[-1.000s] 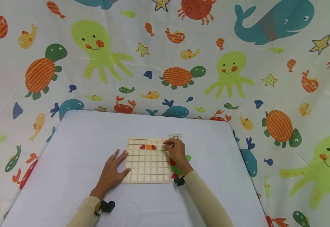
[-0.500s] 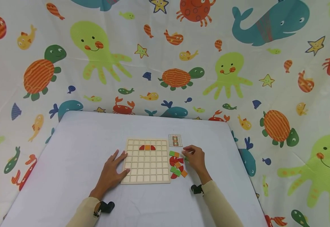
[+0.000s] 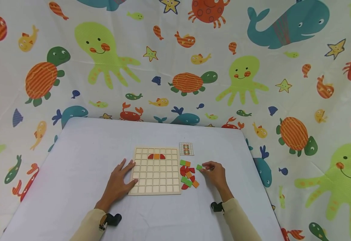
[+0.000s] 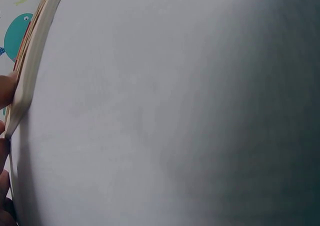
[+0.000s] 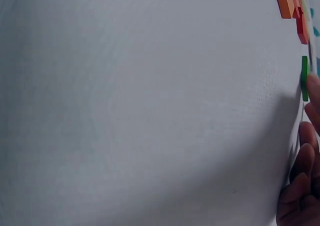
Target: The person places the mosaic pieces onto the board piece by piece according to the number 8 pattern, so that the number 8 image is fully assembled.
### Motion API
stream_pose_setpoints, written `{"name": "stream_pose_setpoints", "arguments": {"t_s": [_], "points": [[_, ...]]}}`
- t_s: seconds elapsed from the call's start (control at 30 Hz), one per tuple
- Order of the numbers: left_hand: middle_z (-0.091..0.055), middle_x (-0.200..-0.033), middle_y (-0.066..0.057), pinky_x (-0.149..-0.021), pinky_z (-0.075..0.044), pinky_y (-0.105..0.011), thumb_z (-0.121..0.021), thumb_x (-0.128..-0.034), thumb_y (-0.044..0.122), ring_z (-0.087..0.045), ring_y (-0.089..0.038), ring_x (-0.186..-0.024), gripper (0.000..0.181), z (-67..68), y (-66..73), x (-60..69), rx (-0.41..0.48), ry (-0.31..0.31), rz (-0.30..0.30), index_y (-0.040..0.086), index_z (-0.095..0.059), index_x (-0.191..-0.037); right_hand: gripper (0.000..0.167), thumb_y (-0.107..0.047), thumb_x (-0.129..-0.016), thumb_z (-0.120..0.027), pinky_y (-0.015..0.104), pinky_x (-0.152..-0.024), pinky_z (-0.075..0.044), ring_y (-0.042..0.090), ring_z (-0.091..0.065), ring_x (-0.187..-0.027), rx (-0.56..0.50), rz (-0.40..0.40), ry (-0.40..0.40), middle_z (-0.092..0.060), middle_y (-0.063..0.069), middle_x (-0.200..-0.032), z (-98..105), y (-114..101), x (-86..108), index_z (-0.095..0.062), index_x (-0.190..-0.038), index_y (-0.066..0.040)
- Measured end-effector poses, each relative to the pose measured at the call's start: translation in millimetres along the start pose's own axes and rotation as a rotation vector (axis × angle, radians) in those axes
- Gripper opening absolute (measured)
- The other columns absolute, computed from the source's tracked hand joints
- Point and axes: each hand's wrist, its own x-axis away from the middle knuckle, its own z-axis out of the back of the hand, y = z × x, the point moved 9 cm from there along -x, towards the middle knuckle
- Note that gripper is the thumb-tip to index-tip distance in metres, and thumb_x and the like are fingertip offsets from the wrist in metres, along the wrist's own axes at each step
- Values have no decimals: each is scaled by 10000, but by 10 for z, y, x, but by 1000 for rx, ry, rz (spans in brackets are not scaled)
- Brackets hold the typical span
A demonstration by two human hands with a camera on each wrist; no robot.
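A square pale wooden grid tray (image 3: 155, 174) holds an orange square tile (image 3: 156, 156) between two red rounded tiles (image 3: 150, 157) in its second row from the far side, and the left hand (image 3: 118, 182) touches its left edge, grip wide. On the white tabletop (image 3: 103, 140), right of the loose red, orange and green tiles (image 3: 186, 181), the right hand (image 3: 216, 174) pinches a small green wooden tile (image 3: 199, 167) in a narrow grip; half a second ago it lay farther left, largely hiding that tile
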Motion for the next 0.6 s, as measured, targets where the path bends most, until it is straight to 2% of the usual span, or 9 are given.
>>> {"name": "stream_pose_setpoints", "arguments": {"t_s": [0.13, 0.3, 0.6], "points": [[-479, -1642, -200, -1235, -288, -734, -834, -873, 276, -357, -523, -1550, 735, -3, -8, -6, -5, 2, 1, 87, -570, -1532, 177, -164, -892, -867, 312, -816, -479, 218, -587, -940, 8, 9, -15, -701, 35, -958, -38, -51, -3, -814, -1060, -157], [-479, -1638, -214, -1233, -295, -731, -832, -873, 279, -365, -528, -1544, 729, 17, 2, -12, -8, 12, -4, 80, -575, -1526, 173, -118, -884, -865, 294, -784, -481, 216, -596, -912, -7, 63, -19, -717, 47, -941, -72, -189, -9, -770, -1028, -132], [-521, -1614, -171, -1261, -268, -703, -835, -867, 271, -354, -507, -1558, 719, 12, 21, -2, 7, 14, -2, 70, -587, -1512, 119, -104, -938, -811, 226, -679, -504, 186, -608, -843, -119, 107, 11, -735, 63, -935, -146, -296, -6, -736, -1029, -120]]}}
